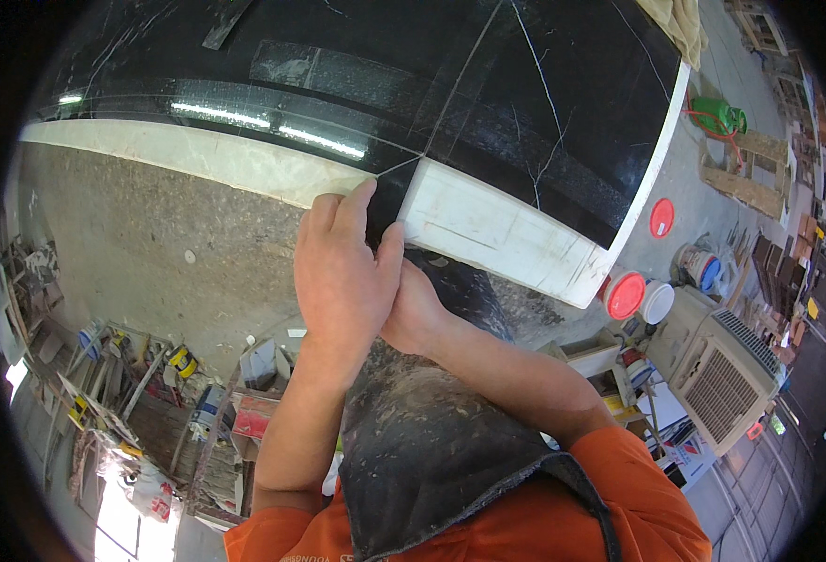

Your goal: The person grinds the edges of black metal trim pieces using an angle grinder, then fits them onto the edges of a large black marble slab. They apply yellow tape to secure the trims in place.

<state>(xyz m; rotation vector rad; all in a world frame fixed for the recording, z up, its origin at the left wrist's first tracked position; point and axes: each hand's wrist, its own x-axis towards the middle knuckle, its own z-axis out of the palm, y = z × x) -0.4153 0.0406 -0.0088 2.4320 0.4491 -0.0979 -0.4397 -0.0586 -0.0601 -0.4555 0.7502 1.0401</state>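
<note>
Fitting along black counter [591, 103] seems underway; left hand [342, 272] lapped over right hand [417, 314], grip unclear; steady alignment probably needed next.

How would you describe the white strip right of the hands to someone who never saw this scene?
Find the big shiny black slab. Along its near edge, just right of the left hand, is the white strip. It is shorter and wider than the pale strip running left.
</note>
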